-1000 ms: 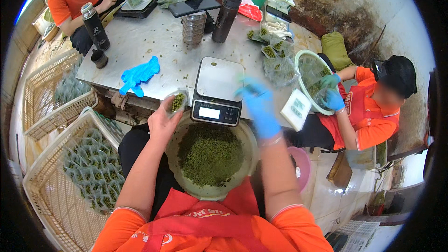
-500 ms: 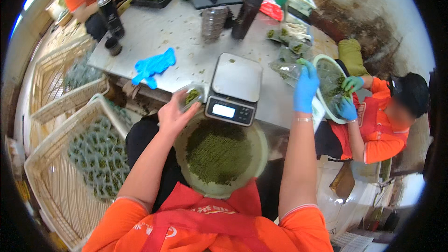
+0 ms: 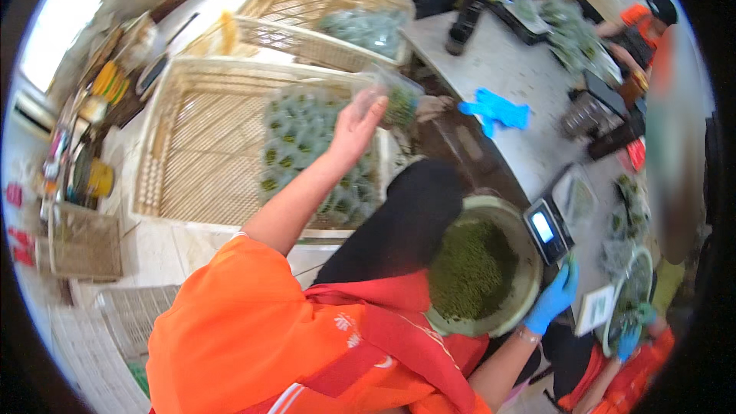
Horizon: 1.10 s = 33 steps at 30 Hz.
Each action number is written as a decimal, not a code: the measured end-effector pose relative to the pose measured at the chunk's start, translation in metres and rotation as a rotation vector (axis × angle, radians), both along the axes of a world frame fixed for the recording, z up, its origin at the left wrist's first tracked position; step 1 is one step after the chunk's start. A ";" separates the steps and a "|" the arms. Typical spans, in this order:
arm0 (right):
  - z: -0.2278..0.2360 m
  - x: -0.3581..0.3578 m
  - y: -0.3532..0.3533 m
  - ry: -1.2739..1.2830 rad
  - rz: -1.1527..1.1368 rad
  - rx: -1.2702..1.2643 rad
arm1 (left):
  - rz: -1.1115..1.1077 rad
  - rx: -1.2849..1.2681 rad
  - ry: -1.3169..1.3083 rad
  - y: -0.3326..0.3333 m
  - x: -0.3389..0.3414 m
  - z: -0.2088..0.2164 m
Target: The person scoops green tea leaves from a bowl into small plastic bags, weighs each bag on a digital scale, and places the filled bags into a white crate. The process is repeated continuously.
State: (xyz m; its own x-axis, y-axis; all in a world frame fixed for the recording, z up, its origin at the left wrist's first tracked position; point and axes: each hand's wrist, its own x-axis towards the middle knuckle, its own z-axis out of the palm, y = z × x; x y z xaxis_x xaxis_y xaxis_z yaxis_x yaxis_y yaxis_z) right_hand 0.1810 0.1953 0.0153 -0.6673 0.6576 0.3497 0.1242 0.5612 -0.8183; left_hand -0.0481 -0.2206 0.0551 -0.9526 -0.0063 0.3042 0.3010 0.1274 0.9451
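1. Far left: large cream lattice-sided plastic crate (image 3: pixel 207 146) on the floor; rows of small clear plastic bags with green contents (image 3: pixel 307 146) fill its right part, slatted base bare on the left.
2. Beyond it: second cream plastic crate (image 3: pixel 307 31), pale clear bags (image 3: pixel 364 27) heaped at its right end.
3. Bare left hand (image 3: pixel 357 126) above the near crate's right side, fingers closed on the edge of a clear plastic bag of green pieces (image 3: pixel 399 105). Bag hangs just right of the fingers, well apart from the scale.
4. Round pale-green basin (image 3: pixel 529 261) by the person's leg, holding loose dark-green granular material (image 3: pixel 471 268).
5. Crumpled bright-blue glove (image 3: pixel 498 110) on the grey metal table (image 3: pixel 529 146).
6. Black digital scale with lit display (image 3: pixel 546 230) at the table edge; blurred clear bag (image 3: pixel 580 201) on its plate.
7. Blue-gloved right hand (image 3: pixel 558 299) just beside the scale, fingers close together; cannot tell whether they grip anything.
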 end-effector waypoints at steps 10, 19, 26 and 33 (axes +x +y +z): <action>-0.047 0.013 -0.036 -0.131 0.272 -0.364 | 0.768 -0.387 -0.315 -0.299 -0.028 -0.084; -0.044 0.007 -0.071 -0.252 0.266 -0.416 | 0.571 -0.668 -0.436 -0.312 -0.077 -0.172; -0.115 0.024 -0.092 -0.826 0.236 0.100 | 0.538 -0.384 -0.068 -0.313 -0.092 -0.157; -0.178 0.038 -0.109 -1.044 0.486 0.168 | 0.181 -0.361 0.035 -0.106 -0.056 -0.078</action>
